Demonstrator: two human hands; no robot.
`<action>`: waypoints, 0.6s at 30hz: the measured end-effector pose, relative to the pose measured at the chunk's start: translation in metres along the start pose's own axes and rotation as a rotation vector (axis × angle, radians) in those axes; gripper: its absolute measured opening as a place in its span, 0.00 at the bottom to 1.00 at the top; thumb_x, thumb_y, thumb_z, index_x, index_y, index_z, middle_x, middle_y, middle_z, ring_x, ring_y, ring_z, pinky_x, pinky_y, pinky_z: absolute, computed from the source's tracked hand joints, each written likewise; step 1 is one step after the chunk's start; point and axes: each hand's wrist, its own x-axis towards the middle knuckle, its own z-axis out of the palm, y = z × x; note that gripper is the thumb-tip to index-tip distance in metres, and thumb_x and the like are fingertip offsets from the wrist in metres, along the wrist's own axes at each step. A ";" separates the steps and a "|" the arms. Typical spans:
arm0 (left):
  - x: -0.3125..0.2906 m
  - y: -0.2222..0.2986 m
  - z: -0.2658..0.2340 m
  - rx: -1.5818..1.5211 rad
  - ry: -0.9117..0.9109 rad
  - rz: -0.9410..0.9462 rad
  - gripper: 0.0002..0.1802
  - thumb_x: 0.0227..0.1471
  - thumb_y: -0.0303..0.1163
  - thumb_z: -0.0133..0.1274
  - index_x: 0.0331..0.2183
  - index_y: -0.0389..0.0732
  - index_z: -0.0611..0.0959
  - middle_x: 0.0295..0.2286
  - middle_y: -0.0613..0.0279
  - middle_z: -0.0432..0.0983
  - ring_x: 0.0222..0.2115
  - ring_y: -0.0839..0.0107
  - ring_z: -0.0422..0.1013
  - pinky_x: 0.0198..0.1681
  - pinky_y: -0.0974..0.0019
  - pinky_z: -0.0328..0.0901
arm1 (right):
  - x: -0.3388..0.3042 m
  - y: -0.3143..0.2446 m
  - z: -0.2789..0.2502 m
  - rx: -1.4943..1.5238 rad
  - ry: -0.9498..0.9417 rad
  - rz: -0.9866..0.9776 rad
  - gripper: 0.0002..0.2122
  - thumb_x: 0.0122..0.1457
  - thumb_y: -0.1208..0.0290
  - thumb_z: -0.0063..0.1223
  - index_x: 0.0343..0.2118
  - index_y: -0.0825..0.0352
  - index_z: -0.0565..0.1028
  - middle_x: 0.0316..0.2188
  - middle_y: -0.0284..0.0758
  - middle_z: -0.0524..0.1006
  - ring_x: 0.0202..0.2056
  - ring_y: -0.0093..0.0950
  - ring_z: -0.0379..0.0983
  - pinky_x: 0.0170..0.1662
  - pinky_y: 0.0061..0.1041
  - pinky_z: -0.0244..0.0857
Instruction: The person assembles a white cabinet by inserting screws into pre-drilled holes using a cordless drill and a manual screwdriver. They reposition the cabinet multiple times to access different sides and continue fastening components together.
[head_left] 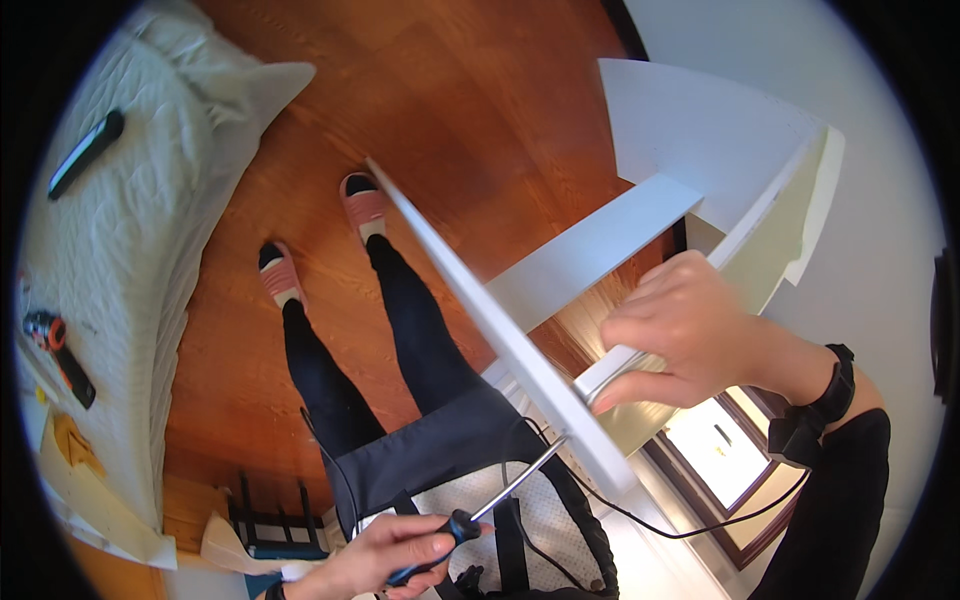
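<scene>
My left hand (405,552) is closed round the dark handle of a screwdriver (515,493). Its metal shaft slants up to the right, and the tip meets the outer face of a white panel (490,325) near the panel's lower end. My right hand (675,335) grips a narrow white board (608,368) that joins the panel from the other side, with the thumb below and fingers over the top. A wider white shelf board (600,245) runs from the panel to a white upright board (715,130) by the wall. Any screw at the tip is too small to make out.
A bed with a white quilted cover (150,230) stands at the left. On it lie an orange-and-black tool (60,355) and a dark elongated object (87,153). A thin black cable (690,535) loops below my right arm. Wooden flooring (450,90) stretches ahead.
</scene>
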 end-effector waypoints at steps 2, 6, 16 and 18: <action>0.001 0.002 0.006 0.896 0.296 0.636 0.23 0.52 0.29 0.60 0.50 0.32 0.77 0.16 0.61 0.69 0.12 0.74 0.64 0.16 0.68 0.58 | -0.002 0.001 -0.001 -0.020 -0.005 0.003 0.28 0.57 0.42 0.54 0.13 0.62 0.64 0.07 0.32 0.60 0.10 0.35 0.55 0.16 0.30 0.46; 0.000 0.006 0.015 1.652 0.640 0.585 0.27 0.40 0.28 0.65 0.46 0.33 0.81 0.20 0.53 0.76 0.16 0.61 0.72 0.23 0.69 0.66 | -0.004 0.003 -0.002 0.018 0.051 0.024 0.28 0.59 0.45 0.52 0.11 0.65 0.67 0.05 0.35 0.61 0.09 0.37 0.58 0.15 0.32 0.48; -0.014 0.003 -0.007 -0.780 -0.144 -0.197 0.36 0.63 0.44 0.43 0.61 0.25 0.58 0.22 0.52 0.66 0.12 0.79 0.58 0.12 0.77 0.52 | -0.004 0.002 0.018 0.000 0.368 0.099 0.24 0.54 0.53 0.60 0.08 0.62 0.67 0.06 0.29 0.61 0.10 0.29 0.60 0.14 0.27 0.49; -0.015 0.009 -0.004 -0.710 -0.099 -0.208 0.35 0.63 0.39 0.43 0.59 0.18 0.58 0.20 0.53 0.65 0.13 0.79 0.58 0.13 0.75 0.50 | -0.002 0.001 0.027 -0.054 0.508 0.115 0.22 0.52 0.58 0.63 0.08 0.60 0.67 0.06 0.26 0.59 0.09 0.25 0.57 0.14 0.23 0.46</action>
